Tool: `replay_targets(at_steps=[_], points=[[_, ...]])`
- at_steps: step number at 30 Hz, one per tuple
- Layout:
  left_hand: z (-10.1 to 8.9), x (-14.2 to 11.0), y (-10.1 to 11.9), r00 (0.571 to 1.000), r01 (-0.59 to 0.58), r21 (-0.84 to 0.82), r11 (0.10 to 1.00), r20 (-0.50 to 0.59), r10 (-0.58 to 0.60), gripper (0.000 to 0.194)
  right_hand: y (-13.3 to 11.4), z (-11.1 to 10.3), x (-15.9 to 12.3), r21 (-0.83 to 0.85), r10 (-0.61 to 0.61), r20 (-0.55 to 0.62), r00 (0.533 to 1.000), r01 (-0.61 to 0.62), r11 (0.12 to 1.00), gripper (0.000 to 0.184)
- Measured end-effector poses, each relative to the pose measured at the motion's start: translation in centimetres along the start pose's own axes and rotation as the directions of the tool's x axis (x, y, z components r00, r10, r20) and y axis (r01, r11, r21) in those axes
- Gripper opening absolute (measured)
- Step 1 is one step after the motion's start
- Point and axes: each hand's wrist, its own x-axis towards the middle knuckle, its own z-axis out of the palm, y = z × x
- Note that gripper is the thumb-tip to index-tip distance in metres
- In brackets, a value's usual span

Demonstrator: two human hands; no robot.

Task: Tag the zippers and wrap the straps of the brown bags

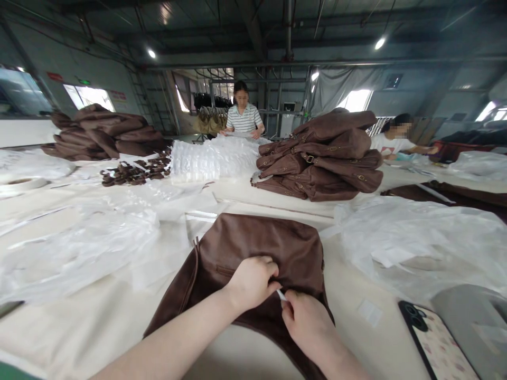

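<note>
Head view: brown bag (263,237) lies on pale table (130,332) in front of person, strap end twd them. L hand (251,279) over bag's middle, fingers curled, thumb + index at one end of small white strip (281,295); R hand (307,316) pinches other end, also over bag. Phone (439,343) on table, R of bag, w/ patterned case. Clear plastic (420,243) to R, more to L. Pile of brown bags (328,158) beyond; co-worker in striped top (243,121) stands across table.
</note>
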Motion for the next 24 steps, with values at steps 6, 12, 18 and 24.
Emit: replay_targets(at_steps=[6, 12, 18, 24], points=[[0.7, 1.7, 2.2, 0.945, -0.292, 0.350, 0.890, 0.247, 0.213, 0.010, 0.6, -0.2, 0.3, -0.009, 0.047, -0.081, 0.996, -0.048, 0.999, 0.018], [2.0, 1.3, 1.3, 0.989, -0.145, 0.259, 0.955, 0.077, 0.129, 0.008, 1.6, 0.1, 1.0, 0.066, 0.000, -0.157, 0.988, 0.010, 0.998, 0.018], [1.9, 1.0, 0.4, 0.998, -0.055, 0.040, 0.998, -0.010, 0.056, 0.004, 1.4, 0.7, 2.1, 0.039, 0.153, -0.209, 0.966, -0.148, 0.988, 0.019], [1.9, 1.4, -0.2, 0.996, -0.085, 0.021, 0.996, 0.039, 0.085, 0.012, 1.2, 0.3, 1.5, 0.006, 0.176, -0.194, 0.965, -0.179, 0.984, 0.014]])
